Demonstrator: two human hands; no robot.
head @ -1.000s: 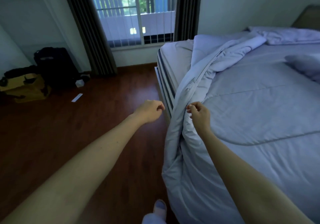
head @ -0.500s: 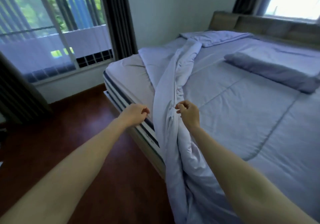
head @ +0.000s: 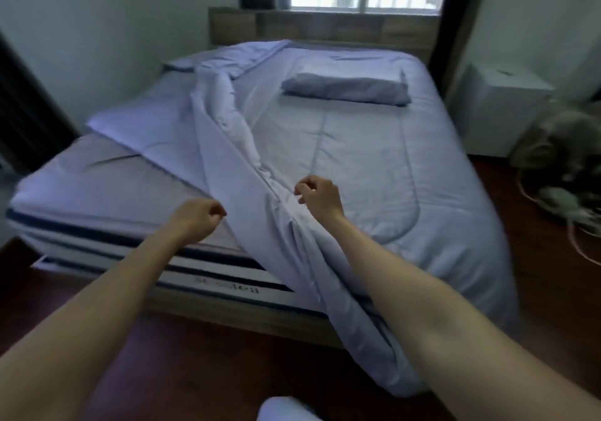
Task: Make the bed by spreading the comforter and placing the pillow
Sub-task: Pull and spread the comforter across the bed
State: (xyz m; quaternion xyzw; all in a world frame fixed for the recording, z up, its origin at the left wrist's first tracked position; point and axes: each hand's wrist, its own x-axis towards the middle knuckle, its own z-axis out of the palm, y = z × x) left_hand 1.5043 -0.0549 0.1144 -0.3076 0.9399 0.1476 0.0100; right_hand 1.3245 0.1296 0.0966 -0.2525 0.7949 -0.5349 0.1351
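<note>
The pale lilac comforter (head: 357, 160) covers the right part of the bed. Its left side is folded back in a long bunched ridge (head: 227, 134) that runs from the headboard down over the foot corner to the floor. A matching pillow (head: 344, 90) lies across the comforter near the headboard. My right hand (head: 320, 197) sits at the lower ridge, its curled fingertips pinching the fold. My left hand (head: 196, 220) hovers over the bare mattress (head: 97, 189) with fingers curled on nothing, its thumb just short of the folded edge.
A wooden headboard (head: 322, 28) stands under a window. A white cabinet (head: 497, 108) and a floor fan with cables (head: 566, 166) are right of the bed. Dark wood floor (head: 195, 372) lies at the foot, where my slippered foot (head: 286, 409) shows.
The view has swung right, from the balcony door and the bed's side round to the headboard. Both hands keep their curled pose, and the left one has come closer to the comforter's edge.
</note>
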